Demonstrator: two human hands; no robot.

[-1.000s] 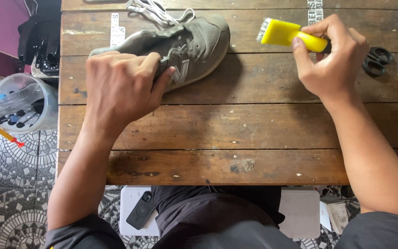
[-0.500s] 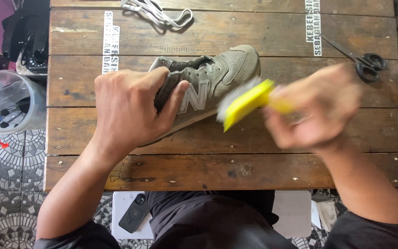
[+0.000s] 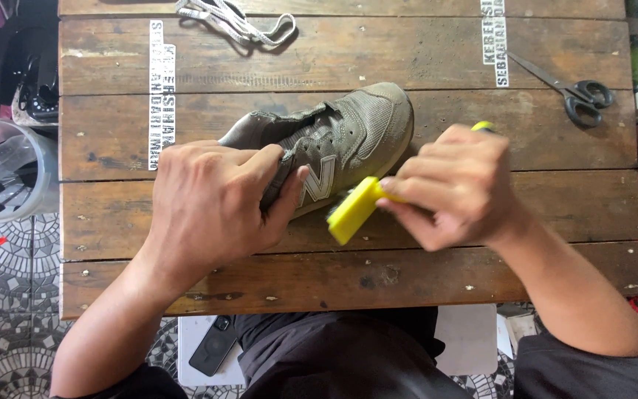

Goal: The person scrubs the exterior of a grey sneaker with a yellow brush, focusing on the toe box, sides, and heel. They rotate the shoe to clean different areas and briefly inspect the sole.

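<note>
An olive-grey sneaker without laces lies on the wooden table, toe pointing to the upper right. My left hand grips its heel end, the thumb pressed on the side panel. My right hand holds a yellow brush by its handle, the brush head close against the sneaker's lower side near the sole.
Loose grey laces lie at the table's far edge. Black scissors rest at the far right. A clear container of tools stands left of the table. A dark phone lies on a white surface below the near edge.
My right hand has brought the yellow brush down from the far right of the table to the sneaker's side. The left hand has kept its grip as the sneaker shifted.
</note>
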